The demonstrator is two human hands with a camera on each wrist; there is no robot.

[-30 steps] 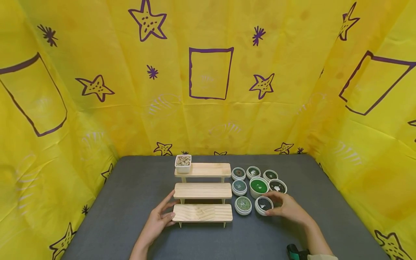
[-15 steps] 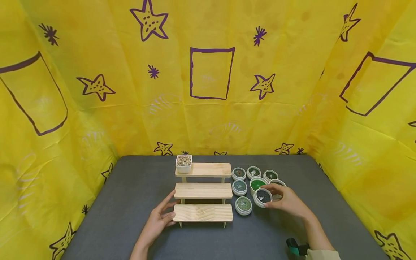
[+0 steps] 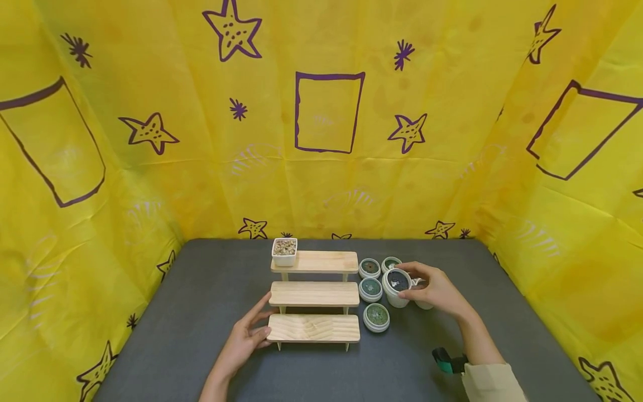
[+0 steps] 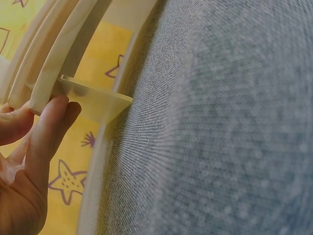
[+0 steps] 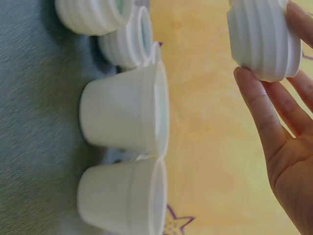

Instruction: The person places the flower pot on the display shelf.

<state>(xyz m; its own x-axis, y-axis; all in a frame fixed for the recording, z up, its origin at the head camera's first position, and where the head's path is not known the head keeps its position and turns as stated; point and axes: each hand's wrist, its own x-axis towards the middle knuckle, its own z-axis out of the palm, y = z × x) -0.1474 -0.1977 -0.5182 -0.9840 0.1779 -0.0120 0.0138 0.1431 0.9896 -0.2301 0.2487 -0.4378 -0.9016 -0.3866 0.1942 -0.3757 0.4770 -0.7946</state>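
Note:
My right hand [image 3: 441, 290] holds a small round white pot [image 3: 398, 281] with a dark fill by its rim, fingers and thumb around it. The right wrist view shows this pot's ridged wall [image 5: 264, 39] raised off the table, higher than two smooth white pots [image 5: 122, 112]. At the left, my left hand [image 3: 244, 339] pinches the end of the lowest board [image 3: 313, 328] of a three-step wooden display stand, the thumb [image 4: 17, 122] at the board's edge and fingers below. A square white pot with pebbles [image 3: 284, 253] stands on the top step, at its left end.
Right of the stand, several round white pots with greenish fills, such as the front one [image 3: 377, 317], stand on the grey table [image 3: 321, 379]. The right hand and raised pot hide others. A yellow patterned cloth [image 3: 326, 190] encloses the table. A black-and-green device [image 3: 449, 362] is at the right wrist.
My right hand has lifted the dark-filled pot from the front of the group and carried it back, now over the green-filled pot's place. The left hand stays on the stand.

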